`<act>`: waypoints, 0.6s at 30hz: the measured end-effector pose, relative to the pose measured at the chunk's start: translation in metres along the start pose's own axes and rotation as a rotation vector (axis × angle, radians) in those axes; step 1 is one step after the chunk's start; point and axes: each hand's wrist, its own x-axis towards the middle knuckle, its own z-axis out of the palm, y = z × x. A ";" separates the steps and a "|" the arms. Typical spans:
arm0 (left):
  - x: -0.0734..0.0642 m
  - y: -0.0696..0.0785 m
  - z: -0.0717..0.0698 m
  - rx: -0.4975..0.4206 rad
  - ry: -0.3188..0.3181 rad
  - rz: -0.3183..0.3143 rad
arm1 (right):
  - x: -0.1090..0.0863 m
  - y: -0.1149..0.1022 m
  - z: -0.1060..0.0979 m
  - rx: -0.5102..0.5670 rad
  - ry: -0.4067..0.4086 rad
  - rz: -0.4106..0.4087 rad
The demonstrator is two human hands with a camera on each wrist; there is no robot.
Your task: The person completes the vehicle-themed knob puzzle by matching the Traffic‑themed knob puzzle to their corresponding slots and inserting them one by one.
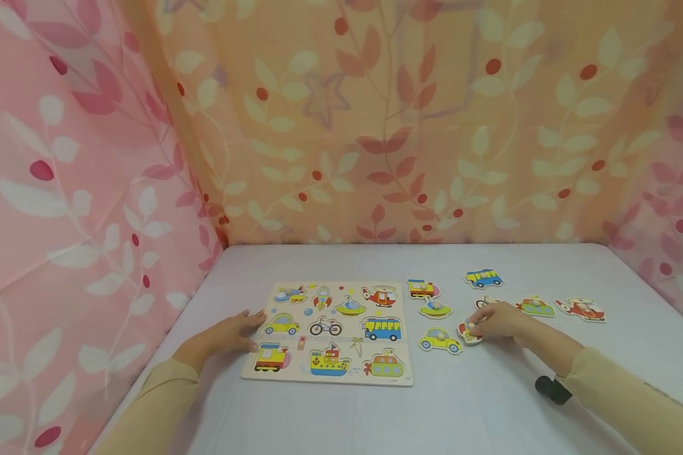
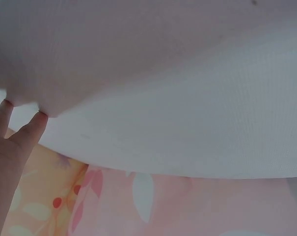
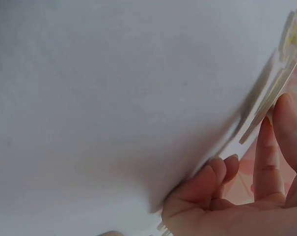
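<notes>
A wooden puzzle board (image 1: 341,374) printed with vehicles lies flat on the white table. At its left edge rests my left hand (image 1: 227,333), fingers extended, fingertips at the board's rim. My right hand (image 1: 498,320) pinches a small red-and-white puzzle piece (image 1: 469,332) between thumb and index finger, right of the board; the hand hides part of its picture. In the right wrist view the piece (image 3: 270,101) is seen edge-on and tilted, while the other fingers curl against the tabletop. Nearest to this hand are the car piece (image 1: 441,341) and the partly covered bicycle piece (image 1: 486,302).
Around the right hand lie the train piece (image 1: 423,289), flying saucer piece (image 1: 435,308), bus piece (image 1: 484,278), submarine piece (image 1: 536,306) and helicopter piece (image 1: 583,309). Patterned curtains (image 1: 387,126) hang behind the table and at both sides. A black object (image 1: 553,390) sits under the right wrist.
</notes>
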 end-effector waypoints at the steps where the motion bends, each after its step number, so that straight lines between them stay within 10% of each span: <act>1: 0.001 0.001 0.000 -0.004 0.000 -0.005 | 0.000 -0.001 -0.001 0.006 -0.002 0.011; 18: 0.001 0.002 0.000 0.010 -0.002 -0.023 | -0.001 -0.020 -0.008 0.036 0.035 -0.069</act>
